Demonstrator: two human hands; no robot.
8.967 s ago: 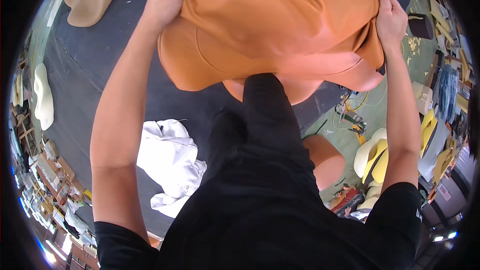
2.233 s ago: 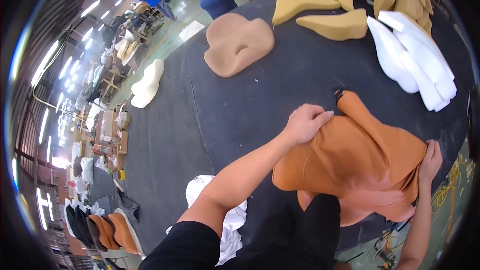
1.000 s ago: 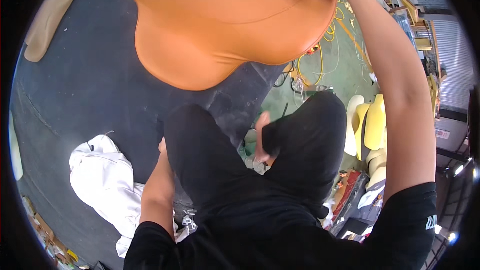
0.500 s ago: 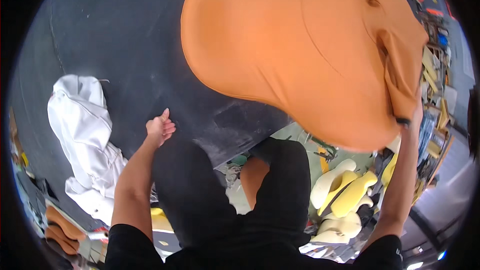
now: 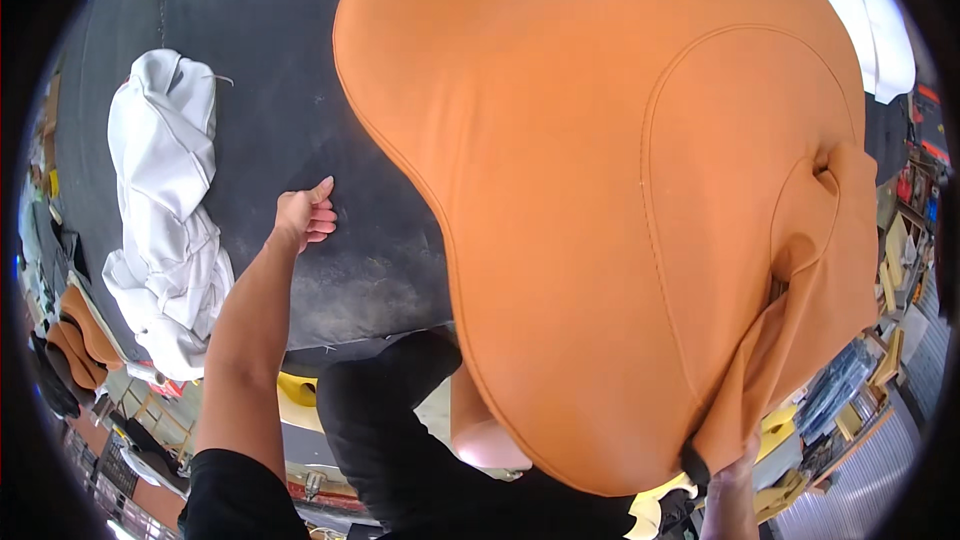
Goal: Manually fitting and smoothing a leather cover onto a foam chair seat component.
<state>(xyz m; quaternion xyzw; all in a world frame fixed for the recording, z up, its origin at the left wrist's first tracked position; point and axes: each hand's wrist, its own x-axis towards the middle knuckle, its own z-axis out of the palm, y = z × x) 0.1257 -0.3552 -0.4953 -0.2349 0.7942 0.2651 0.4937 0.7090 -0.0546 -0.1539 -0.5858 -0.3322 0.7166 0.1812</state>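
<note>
**Big orange cover up front, right hand on the edge, left hand free**

So the main thing here is a large orange cover [image 5: 560, 190], smooth and leather-looking, with a wavy piped edge. It fills the middle and right of the view, in front of the person and over the dark surface [image 5: 270, 10], with its lower end reaching past the surface's near edge and over the lap. A curved line of stitching loops across it, and the right side is bunched into deep folds around a puckered spot.

The right grip [image 5: 740, 468] is at the bottom right corner of the cover, grasping the folded edge right beside a small black end piece [image 5: 693, 462]. The fingers are mostly hidden by the material, so I can't tell exactly how they're placed.

The left grip [image 5: 308, 214] is released: nothing in it, fingers loosely curled, thumb sticking out. It's above the surface, well apart from the right one, between the cover and a crumpled white cloth [image 5: 165, 200] lying at the left.

Some white shaped pieces [image 5: 855, 30] are at the upper right, partly behind the cover. Lower left, past the cloth, there are a few orange-brown pieces [image 5: 82, 340] close together. A black trouser leg [image 5: 370, 430] shows below the surface edge.
</note>
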